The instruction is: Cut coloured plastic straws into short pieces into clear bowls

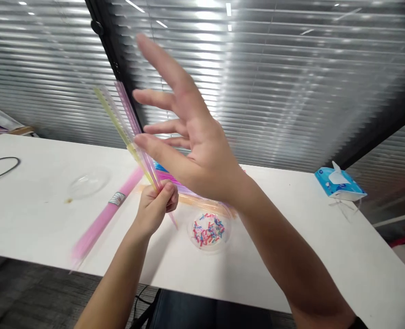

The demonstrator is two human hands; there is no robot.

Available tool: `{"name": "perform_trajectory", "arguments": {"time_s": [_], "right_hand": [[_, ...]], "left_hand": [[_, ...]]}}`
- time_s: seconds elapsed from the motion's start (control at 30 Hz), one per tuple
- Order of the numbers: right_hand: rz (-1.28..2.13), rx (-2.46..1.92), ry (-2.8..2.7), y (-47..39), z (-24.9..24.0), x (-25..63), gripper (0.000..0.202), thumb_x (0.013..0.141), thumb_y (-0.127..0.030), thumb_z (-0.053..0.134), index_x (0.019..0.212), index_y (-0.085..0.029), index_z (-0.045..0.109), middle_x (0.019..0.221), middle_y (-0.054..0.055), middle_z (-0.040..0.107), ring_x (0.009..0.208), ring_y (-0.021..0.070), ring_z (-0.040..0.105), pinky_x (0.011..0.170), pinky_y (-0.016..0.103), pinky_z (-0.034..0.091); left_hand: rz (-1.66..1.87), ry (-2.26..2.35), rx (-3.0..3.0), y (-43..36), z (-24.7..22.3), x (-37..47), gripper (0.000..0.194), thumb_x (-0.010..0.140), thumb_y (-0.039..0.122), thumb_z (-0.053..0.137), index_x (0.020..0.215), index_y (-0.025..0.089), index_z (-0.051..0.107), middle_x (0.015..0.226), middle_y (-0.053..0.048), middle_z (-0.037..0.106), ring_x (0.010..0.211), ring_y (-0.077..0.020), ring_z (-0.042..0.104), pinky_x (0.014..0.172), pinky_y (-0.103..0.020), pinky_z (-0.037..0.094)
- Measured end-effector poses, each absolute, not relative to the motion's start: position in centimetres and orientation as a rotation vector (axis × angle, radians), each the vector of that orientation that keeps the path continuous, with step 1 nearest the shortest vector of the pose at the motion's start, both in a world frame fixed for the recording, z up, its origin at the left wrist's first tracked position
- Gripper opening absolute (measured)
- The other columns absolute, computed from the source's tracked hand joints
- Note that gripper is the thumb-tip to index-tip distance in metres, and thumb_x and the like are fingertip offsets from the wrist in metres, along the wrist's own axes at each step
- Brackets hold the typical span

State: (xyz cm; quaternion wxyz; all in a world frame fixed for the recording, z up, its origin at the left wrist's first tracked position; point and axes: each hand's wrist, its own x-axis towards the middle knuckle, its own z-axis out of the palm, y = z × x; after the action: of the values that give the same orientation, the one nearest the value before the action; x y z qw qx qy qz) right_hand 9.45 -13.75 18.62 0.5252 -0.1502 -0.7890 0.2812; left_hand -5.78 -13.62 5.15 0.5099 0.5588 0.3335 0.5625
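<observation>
My left hand (pixel 157 203) is closed around the lower part of several thin translucent straws (pixel 132 121), yellow, clear and pinkish purple, which fan upward and to the left. Raised in front of the blinds, my right hand (pixel 191 132) has its fingers spread; its thumb overlaps the straws in view, and whether it touches them I cannot tell. Below it on the table, a clear round bowl (pixel 209 230) holds small red, blue and white pieces. Behind my hands lie more straws (pixel 188 198), blue, purple and orange, partly hidden.
On the white table (pixel 257 274), a pink wrapped bundle (pixel 101 224) lies at the left beside a clear round lid (pixel 89 183). A blue tissue box (pixel 341 185) stands at the right. A black cable (pixel 3 160) is at the far left; blinds (pixel 274 82) rise behind.
</observation>
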Motion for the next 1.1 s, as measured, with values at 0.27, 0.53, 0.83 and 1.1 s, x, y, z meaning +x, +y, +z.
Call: {"name": "perform_trajectory", "arguments": {"time_s": [0.27,0.53,0.83,1.1], "right_hand": [[0.767,-0.317,-1.908,-11.9,17.8,6.7,0.058,0.089,-0.01,0.046,0.143,-0.027,0.033,0.147,-0.004,0.04,0.119,0.0111,0.054,0.089,0.018,0.055],[0.842,-0.437,-1.83,-11.2,16.2,7.6,0.068,0.082,-0.013,0.062,0.141,-0.036,0.037,0.116,-0.001,0.063,0.101,0.0158,0.064,0.083,0.028,0.059],[0.833,-0.51,-1.818,-11.0,16.4,8.4,0.075,0.076,-0.015,0.07,0.14,-0.037,0.037,0.1,-0.002,0.065,0.073,0.0124,0.067,0.079,0.031,0.059],[0.847,-0.53,-1.779,-11.2,16.6,8.9,0.071,0.073,-0.018,0.075,0.135,-0.033,0.043,0.092,-0.002,0.065,0.07,0.0143,0.067,0.071,0.032,0.06]], "left_hand": [[1.2,0.641,1.293,-12.9,5.7,-6.5,0.043,0.087,0.044,0.058,0.061,0.014,0.042,0.051,0.007,0.032,0.04,-0.0015,0.027,0.038,-0.014,0.021],[1.166,0.657,1.326,-13.3,5.5,-6.3,0.032,0.089,0.04,0.056,0.072,0.017,0.043,0.054,0.007,0.037,0.045,-0.0041,0.036,0.042,-0.016,0.033],[1.096,0.606,1.355,-13.5,5.6,-5.7,0.034,0.091,0.043,0.052,0.072,0.017,0.043,0.053,0.007,0.037,0.044,-0.0043,0.035,0.042,-0.017,0.033],[1.068,0.549,1.337,-13.4,5.4,-5.4,0.032,0.091,0.042,0.053,0.074,0.016,0.044,0.054,0.008,0.037,0.044,-0.0039,0.034,0.042,-0.017,0.033]]}}
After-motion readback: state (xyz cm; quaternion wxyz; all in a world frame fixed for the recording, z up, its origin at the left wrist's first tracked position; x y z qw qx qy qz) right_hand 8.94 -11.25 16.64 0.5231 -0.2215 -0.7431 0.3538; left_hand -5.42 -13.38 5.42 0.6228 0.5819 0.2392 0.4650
